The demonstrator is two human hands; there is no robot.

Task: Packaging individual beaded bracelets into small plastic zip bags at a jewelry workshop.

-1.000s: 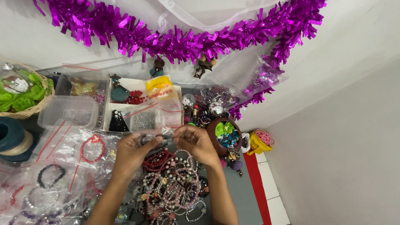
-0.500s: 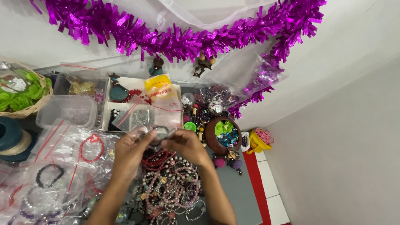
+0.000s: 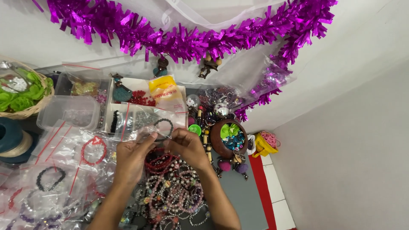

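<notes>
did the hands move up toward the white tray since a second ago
Yes, slightly. The left hand and right hand, holding a clear bag with a dark bracelet, now reach the near edge of the white tray, farther from the bead pile.

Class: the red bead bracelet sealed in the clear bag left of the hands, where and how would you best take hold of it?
Pinch the clear bag by its free near edge, coming from above: it lies flat, and the red bead bracelet inside is sealed away from any direct grip.

Tinsel garland (image 3: 187,38) — metallic magenta. Bracelet (image 3: 163,127) in the clear bag (image 3: 147,123) — dark grey. Looped bracelet (image 3: 93,150) — red. Bead pile (image 3: 174,191) — mixed pink, white and red. Basket (image 3: 26,111) — tan, with green contents.
</notes>
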